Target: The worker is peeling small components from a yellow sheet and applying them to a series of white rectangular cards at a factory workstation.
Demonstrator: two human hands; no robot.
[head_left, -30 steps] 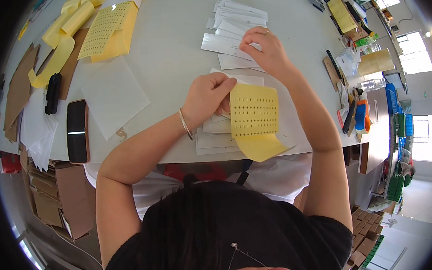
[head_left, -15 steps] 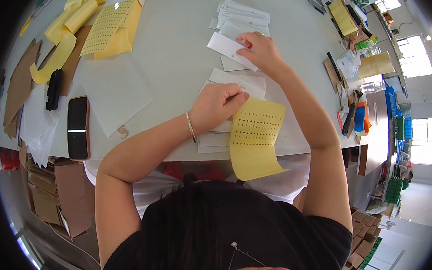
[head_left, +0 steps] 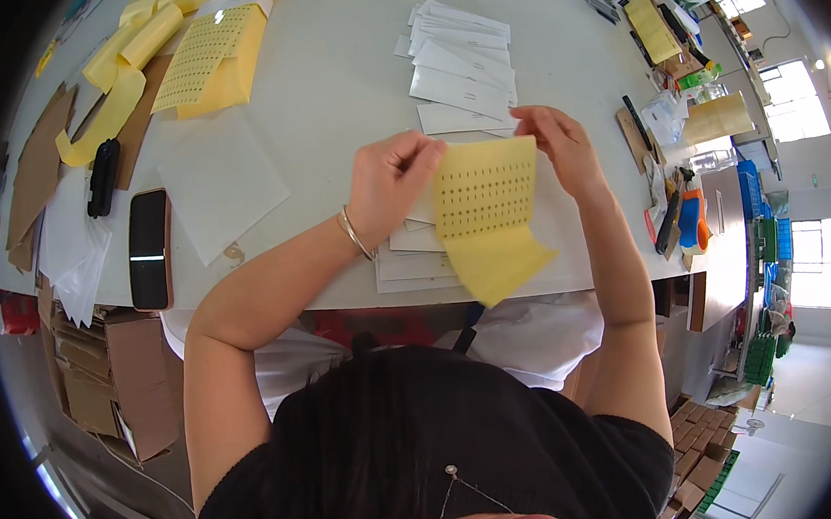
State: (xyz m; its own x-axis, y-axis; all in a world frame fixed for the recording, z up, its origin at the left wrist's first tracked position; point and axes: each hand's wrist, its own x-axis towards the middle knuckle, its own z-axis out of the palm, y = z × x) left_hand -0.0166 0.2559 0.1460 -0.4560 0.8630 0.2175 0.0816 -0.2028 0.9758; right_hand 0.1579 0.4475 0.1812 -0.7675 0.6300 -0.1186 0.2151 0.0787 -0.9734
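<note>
A yellow sheet of small dark-marked stickers (head_left: 485, 198) hangs over the near part of the table, its lower end curling. My left hand (head_left: 390, 180) pinches it at the top left corner. Just beyond the sheet's top right corner is my right hand (head_left: 566, 150), fingers loosely bent and apart, with nothing visible in them. Past both hands lies a fanned pile of white paper slips or envelopes (head_left: 462, 83). Another stack of white slips (head_left: 416, 267) sits at the table's near edge, partly hidden by the sheet and my left forearm.
At left are a phone (head_left: 150, 247), a black stapler-like tool (head_left: 104, 177), a clear sheet (head_left: 221, 190) and cardboard pieces (head_left: 45, 168). More yellow sticker sheets (head_left: 208, 63) lie at the far left. An orange and blue tape dispenser (head_left: 692, 221) and bottles (head_left: 711, 161) stand along the right.
My right hand has let go of a white slip on the far pile and come back to the yellow sheet's right side. My left hand has raised the sheet slightly, away from me.
</note>
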